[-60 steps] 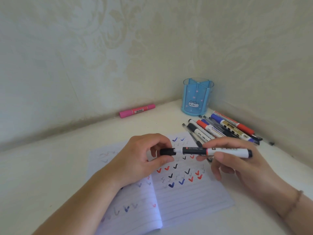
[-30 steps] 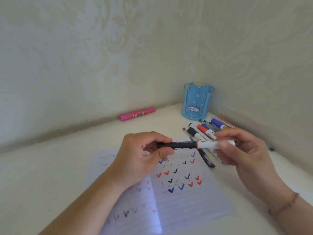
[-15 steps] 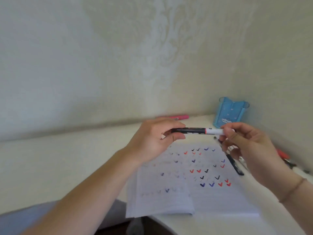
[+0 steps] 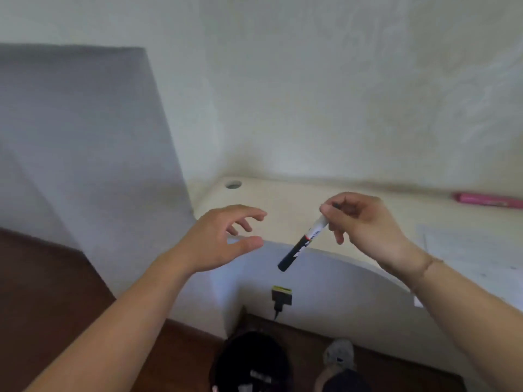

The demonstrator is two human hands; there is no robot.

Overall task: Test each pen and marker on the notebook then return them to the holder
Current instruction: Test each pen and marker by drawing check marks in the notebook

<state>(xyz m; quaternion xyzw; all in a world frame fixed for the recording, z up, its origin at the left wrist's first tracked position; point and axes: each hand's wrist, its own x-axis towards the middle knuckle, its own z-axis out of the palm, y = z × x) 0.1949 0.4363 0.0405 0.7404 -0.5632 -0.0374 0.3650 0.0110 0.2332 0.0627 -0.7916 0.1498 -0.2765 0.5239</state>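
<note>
A: Nearest first?

B: Down low, only dark floor point(image 4: 42, 292) and a blurred black thing point(image 4: 249, 360), impossible to identify. Both new to the view, swung hard left within the last half second.

A: And above that, the left grip point(image 4: 223, 241)?

B: Spread, holding nothing. Has let go of the black end of the marker point(image 4: 301, 246), pinched there a moment ago.

A: So held where?

B: In the right grip point(image 4: 365, 227) alone, pinched at the white end between thumb and fingertips. Hangs slantwise, black end down, out past the front edge of the tabletop point(image 4: 283, 199).

A: Capped?

B: Looks so. Cap and barrel apart two seconds ago, joined since. Suggests testing done for this one.

A: Further back?

B: Just a faint corner of the notebook point(image 4: 467, 244) at the right. Beyond it, the pink highlighter point(image 4: 486, 200) by the wall, lying as before. No holder in view now.

A: Meaning for the task?

B: Probably a glance aside, not a step forward. Still needs turning back right and dropping the marker into the holder. As for the other pens, cannot tell from here.
</note>
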